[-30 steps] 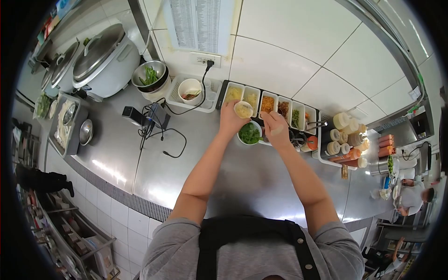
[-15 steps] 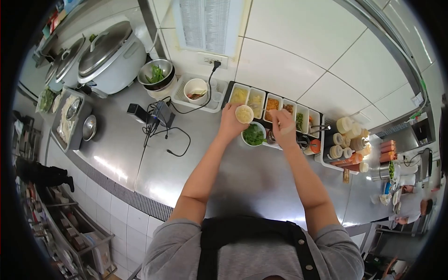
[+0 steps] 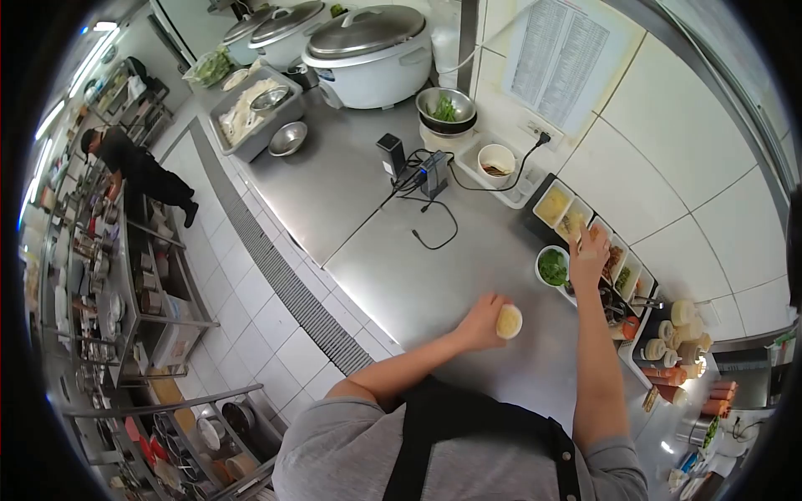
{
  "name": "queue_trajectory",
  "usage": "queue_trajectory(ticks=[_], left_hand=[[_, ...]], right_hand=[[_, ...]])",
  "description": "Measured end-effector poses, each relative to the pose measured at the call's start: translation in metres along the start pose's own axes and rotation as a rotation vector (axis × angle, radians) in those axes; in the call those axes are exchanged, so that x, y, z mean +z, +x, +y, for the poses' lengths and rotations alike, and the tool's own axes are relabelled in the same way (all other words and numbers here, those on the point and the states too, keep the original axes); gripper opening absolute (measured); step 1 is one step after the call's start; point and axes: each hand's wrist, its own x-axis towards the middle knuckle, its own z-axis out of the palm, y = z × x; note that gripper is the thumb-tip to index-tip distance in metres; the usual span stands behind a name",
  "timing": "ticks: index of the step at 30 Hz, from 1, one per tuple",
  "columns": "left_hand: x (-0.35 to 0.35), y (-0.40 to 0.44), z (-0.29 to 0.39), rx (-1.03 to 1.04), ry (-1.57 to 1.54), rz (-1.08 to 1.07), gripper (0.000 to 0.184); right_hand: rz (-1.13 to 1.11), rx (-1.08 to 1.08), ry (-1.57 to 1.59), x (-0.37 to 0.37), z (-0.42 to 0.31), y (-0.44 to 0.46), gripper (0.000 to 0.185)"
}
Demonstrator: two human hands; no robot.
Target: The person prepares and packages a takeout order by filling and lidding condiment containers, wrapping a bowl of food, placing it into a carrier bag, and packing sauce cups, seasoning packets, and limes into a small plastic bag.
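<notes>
My left hand (image 3: 483,324) is closed around a small white cup (image 3: 519,324) with pale yellow, finely chopped food in it, held over the steel counter. My right hand (image 3: 591,252) reaches over the row of seasoning containers (image 3: 552,206). Its fingers are bent down beside the second container, which holds pale yellow food; what they grip is too small to make out. Just left of that wrist stands a white bowl of chopped green leaves (image 3: 552,267). Orange, brown and green toppings fill the other containers, partly hidden by my right hand.
Sauce bottles (image 3: 668,342) crowd a white basket at the right. Cables and a black charger (image 3: 433,174) lie mid-counter. Rice cookers (image 3: 368,63), a grey tub (image 3: 251,117) and metal bowls (image 3: 288,139) stand farther back. Another person (image 3: 142,171) works at left, across the tiled floor.
My view has turned left. My left hand has drawn the cup back from the containers toward my body. My right hand stays by the containers, its fingers now nearer the second one.
</notes>
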Motion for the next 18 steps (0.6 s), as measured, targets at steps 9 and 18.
queue_trajectory(ticks=[9,18], left_hand=[[0.092,-0.102,0.028,0.138,0.189,-0.483,0.07],[0.227,-0.158,0.097,0.354,0.266,-0.741,0.074]], right_hand=[[-0.183,0.093,0.49,-0.115,-0.006,-0.252,0.033],[0.03,0.676,0.363,-0.286,0.037,-0.572,0.027]])
